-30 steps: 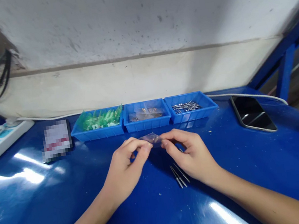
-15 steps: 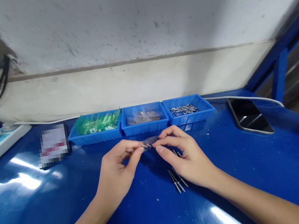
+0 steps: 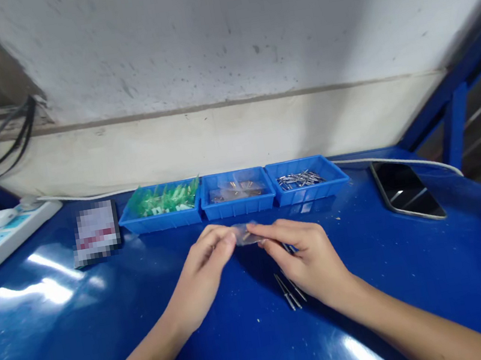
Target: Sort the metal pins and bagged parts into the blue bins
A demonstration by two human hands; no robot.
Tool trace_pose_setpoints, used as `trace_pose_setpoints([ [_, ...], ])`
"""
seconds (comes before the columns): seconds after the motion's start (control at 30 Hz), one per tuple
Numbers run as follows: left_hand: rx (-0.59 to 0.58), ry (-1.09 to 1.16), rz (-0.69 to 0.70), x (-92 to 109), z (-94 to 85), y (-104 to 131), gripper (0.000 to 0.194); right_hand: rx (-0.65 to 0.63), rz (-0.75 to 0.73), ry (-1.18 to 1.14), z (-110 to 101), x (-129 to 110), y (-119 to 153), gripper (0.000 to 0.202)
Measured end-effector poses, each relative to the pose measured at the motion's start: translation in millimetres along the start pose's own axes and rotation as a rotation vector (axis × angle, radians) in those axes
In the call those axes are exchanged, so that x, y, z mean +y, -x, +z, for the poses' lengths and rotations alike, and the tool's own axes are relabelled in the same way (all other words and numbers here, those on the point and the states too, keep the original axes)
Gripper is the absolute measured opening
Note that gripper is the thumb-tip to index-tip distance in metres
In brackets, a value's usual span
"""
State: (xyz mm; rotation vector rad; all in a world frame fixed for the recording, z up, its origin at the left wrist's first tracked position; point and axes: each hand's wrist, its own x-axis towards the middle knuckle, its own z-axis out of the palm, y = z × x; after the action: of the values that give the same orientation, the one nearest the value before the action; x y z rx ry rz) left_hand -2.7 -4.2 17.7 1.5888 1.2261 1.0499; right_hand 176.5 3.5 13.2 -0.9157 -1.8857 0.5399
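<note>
A small clear plastic bag [image 3: 244, 235] is stretched between my two hands above the table. My left hand [image 3: 207, 270] pinches its left end between thumb and fingers. My right hand [image 3: 304, 252] grips the other end, the index finger lying along the bag. Something small shows inside the bag, too blurred to name. Several metal rivets [image 3: 289, 294] with long thin pins lie on the blue table just under and beside my right hand, which partly hides them.
Three blue bins stand in a row: one with green bags [image 3: 162, 220], one with clear bags [image 3: 239, 206], one with loose rivets [image 3: 310, 192]. A phone [image 3: 408, 190] lies right, a pixelated packet [image 3: 95, 233] left, beside a power strip [image 3: 8, 241].
The bag has turned flatter and shows more of its face. My right index finger has extended along it. The whole view has shifted slightly, while the rivets stay on the table.
</note>
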Motion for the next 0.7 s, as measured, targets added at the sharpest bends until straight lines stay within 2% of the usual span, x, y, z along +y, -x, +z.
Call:
trace_pose_setpoints([
  [0.1, 0.001, 0.168, -0.093, -1.8, -0.5, -0.5, 0.030, -0.022, -0.038, 0.016, -1.7, -0.5, 1.2, 0.036],
  [0.2, 0.001, 0.118, -0.095, -1.6, 0.3, -0.1, 0.016, -0.052, -0.034, -0.015, -2.2, -3.5, 2.2, 0.044],
  [0.27, 0.038, 0.032, -0.052, -0.2, 0.7, 1.4, 0.013, -0.066, 0.009, -0.010, -2.4, -5.8, 2.0, 0.040],
  [0.33, 0.094, -0.109, 0.062, 1.2, 0.9, 4.1, 0.010, -0.065, 0.070, 0.007, -3.0, -7.3, 0.7, 0.027],
  [0.4, 0.118, -0.269, 0.245, 1.4, 1.5, 7.3, 0.008, -0.072, 0.141, -0.014, -3.9, -7.9, -1.3, 0.017],
  [0.47, 0.072, -0.382, 0.419, 0.1, 2.9, 10.3, 0.012, -0.120, 0.216, -0.079, -4.5, -8.0, -3.0, 0.025],
  [0.53, -0.002, -0.429, 0.505, -1.8, 4.7, 12.0, 0.015, -0.168, 0.262, -0.128, -4.1, -7.9, -3.4, 0.031],
  [0.6, -0.039, -0.445, 0.501, -3.2, 6.1, 12.1, 0.015, -0.168, 0.235, -0.118, -2.8, -7.7, -2.3, 0.027],
  [0.7, -0.074, -0.402, 0.365, -3.0, 6.0, 9.9, 0.011, -0.106, 0.118, -0.056, -1.3, -6.7, 0.9, 0.020],
])
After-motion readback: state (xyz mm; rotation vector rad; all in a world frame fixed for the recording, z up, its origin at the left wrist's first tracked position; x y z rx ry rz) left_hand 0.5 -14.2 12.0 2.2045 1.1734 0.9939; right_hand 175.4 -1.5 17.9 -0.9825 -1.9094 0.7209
